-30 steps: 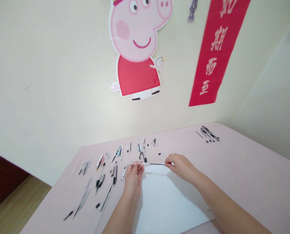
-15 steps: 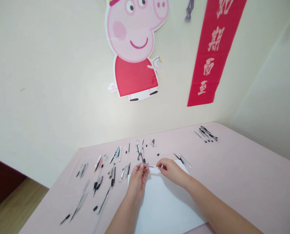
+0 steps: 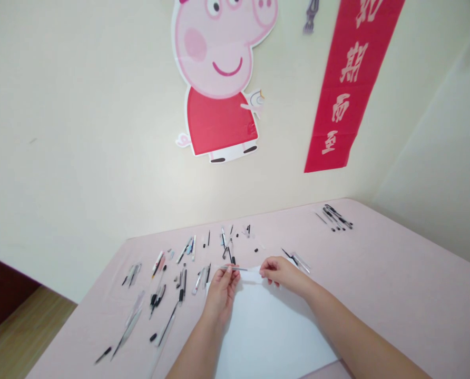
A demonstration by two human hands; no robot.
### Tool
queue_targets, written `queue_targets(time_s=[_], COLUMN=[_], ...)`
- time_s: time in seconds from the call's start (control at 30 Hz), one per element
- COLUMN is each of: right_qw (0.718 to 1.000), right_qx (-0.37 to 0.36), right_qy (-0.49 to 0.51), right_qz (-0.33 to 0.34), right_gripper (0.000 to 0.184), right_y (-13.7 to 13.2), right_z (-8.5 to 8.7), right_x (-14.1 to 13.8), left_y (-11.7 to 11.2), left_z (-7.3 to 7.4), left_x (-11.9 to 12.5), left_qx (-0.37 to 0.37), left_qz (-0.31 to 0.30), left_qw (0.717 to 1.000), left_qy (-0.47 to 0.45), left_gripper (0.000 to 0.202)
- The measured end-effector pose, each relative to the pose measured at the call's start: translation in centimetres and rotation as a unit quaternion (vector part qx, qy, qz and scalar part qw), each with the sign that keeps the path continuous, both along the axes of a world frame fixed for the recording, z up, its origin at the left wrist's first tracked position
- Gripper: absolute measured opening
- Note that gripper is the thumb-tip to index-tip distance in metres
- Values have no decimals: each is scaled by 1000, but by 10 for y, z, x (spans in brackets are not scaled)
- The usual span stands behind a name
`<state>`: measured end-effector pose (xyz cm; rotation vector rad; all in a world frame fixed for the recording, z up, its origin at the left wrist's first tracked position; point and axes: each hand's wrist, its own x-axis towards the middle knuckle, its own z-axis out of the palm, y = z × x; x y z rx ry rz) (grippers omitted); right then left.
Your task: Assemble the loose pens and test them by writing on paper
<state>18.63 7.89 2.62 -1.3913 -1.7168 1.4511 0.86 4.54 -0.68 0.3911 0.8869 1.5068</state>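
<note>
Two bare hands are positioned over the far end of a white sheet [image 3: 276,331], which lies on a pink surface [image 3: 401,300]. The left hand [image 3: 223,290] is closed in a pinch on a slim pen tube [image 3: 242,269], gripped between thumb and fingers. The tube lies roughly level, its free end directed toward the right hand [image 3: 281,273]. The right hand is apart from this end, with its fingers curled and thumb and forefinger close together; whether a small part is held between them cannot be told.

Clear tubes [image 3: 302,263] and a thin dark piece [image 3: 287,255] lie just beyond the right hand, near the far right corner of the sheet. Black pens [image 3: 338,216] form a separate group at the far right of the surface. To the left of the sheet, loose pen parts are spread in several small groups, including a black cap [image 3: 153,337], a black-gripped pen [image 3: 181,295] and white pens [image 3: 194,248]. Some of these parts are blurred. The wall [image 3: 100,131] behind carries a pig cutout [image 3: 221,123] and a red banner [image 3: 332,116].
</note>
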Motion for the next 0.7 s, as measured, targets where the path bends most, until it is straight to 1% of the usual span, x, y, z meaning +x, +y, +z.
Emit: queue_targets(time_s=[0.1,0.23,0.37,0.6,0.7], right_qw=[1000,999,998,993,992], right_qx=[-2,0,1,-3,-10], right_qy=[15,41,67,118,123], right_qz=[-3,-6,-6,1,5], right_gripper=[7,6,9,17,20], right_y=[-1,0,2,4,4], right_z=[-2,-10,-17,-19,-20], right_x=[-4,-9,-9,-8,-8], left_y=[-1,-2,-1,-1,-2], left_z=[-1,-2,-3,-1,1], left_x=[1,1,1,-1,-1], left_qx=[0,3,-2,-11,-17], left_qz=[-10,-26,-28,-35,-38], left_qw=[1000,1000,999,999,999], left_qy=[8,17,16,2,-4], left_gripper=[3,2,4,7,8])
